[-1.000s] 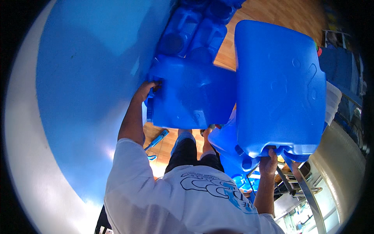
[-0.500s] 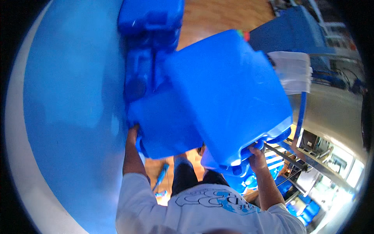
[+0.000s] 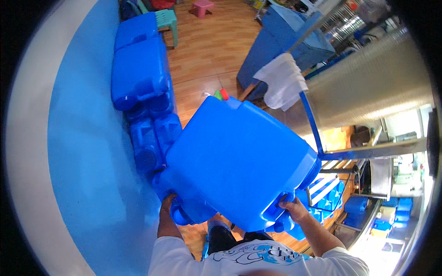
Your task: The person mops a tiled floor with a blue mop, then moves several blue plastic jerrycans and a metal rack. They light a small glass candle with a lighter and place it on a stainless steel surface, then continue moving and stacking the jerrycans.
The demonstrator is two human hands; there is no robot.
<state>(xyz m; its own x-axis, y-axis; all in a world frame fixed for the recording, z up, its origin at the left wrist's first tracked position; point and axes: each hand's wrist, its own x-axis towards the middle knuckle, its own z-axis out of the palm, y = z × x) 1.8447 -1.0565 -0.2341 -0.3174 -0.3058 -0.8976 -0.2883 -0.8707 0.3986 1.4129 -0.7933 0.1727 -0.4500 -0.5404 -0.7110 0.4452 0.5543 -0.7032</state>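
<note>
A large blue plastic jerrycan (image 3: 244, 161) fills the middle of the head view, tilted with a broad flat side facing up. My right hand (image 3: 295, 210) is closed round its handle at the near right corner. Partly under and left of it, a second blue jerrycan (image 3: 198, 209) shows only its near end and a round cap. My left hand (image 3: 167, 202) grips that one at its left side, with most fingers hidden. Both cans are held in front of my legs, the larger overlapping the other.
More blue jerrycans (image 3: 138, 69) are stacked along the blue wall (image 3: 92, 138). A green stool (image 3: 166, 19) and a pink stool (image 3: 202, 7) stand beyond. On the right are a blue bin (image 3: 271, 46), a white cloth (image 3: 281, 80) and a metal frame (image 3: 377, 149); several blue containers (image 3: 329, 198) sit below.
The larger jerrycan has swung left and nearer, covering more of the second one. My view has turned right and lifted, showing more floor and the stools.
</note>
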